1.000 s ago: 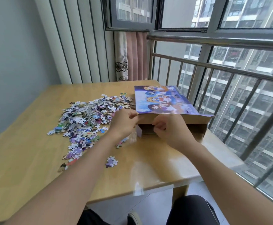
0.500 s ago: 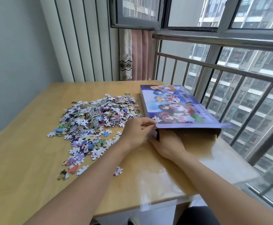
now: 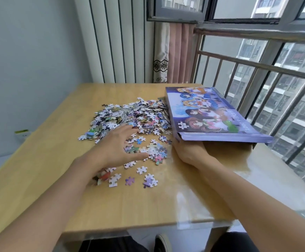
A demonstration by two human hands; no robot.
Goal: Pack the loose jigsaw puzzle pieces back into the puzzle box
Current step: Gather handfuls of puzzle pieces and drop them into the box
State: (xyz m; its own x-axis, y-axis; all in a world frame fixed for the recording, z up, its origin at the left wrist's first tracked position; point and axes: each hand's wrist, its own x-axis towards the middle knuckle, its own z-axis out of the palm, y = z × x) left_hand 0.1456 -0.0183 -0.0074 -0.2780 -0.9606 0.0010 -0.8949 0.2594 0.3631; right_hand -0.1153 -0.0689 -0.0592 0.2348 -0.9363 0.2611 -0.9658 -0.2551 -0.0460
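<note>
The puzzle box (image 3: 206, 113), purple with a cartoon picture on its lid, lies at the table's right side with its near end open and brown cardboard showing inside. My right hand (image 3: 189, 151) reaches into that open end; its fingers are hidden under the lid and one fingertip hooks the lid's near left corner. A big heap of loose puzzle pieces (image 3: 129, 115) lies left of the box. My left hand (image 3: 117, 148) hovers with spread fingers over the heap's near edge, next to a small cluster of pieces (image 3: 157, 151). Several stray pieces (image 3: 149, 180) lie nearer me.
The wooden table (image 3: 57, 142) stands against a metal window railing (image 3: 257, 79) on the right, with a glossy film over its right part. A pink curtain (image 3: 175, 51) hangs behind. My knees and a shoe show under the front edge.
My left hand has let go of the lid and moved left over the loose pieces with fingers spread. My right hand has stayed in the box's open end. The camera has moved closer.
</note>
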